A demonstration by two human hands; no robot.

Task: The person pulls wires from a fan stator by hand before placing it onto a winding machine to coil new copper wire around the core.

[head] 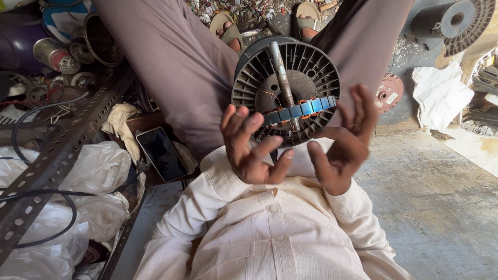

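Note:
Both hands are raised over my lap and hold a motor stator (303, 109) between them, a ring seen edge-on with blue insulation segments and copper windings. A steel shaft (280, 67) runs up through it. My left hand (249, 150) has its fingertips at the ring's left end, thumb curled below. My right hand (342, 142) supports the right end with spread fingers. Right behind the stator stands a black ribbed plastic spool (311, 65), between my knees in brown trousers.
A dark phone (161, 154) lies beside my left thigh. A perforated metal angle bar (57, 155), black cable and white plastic bags (93, 171) fill the left. Another black spool (461, 21), a white cloth (441, 93) and a reddish disc (389, 93) lie on the concrete at right.

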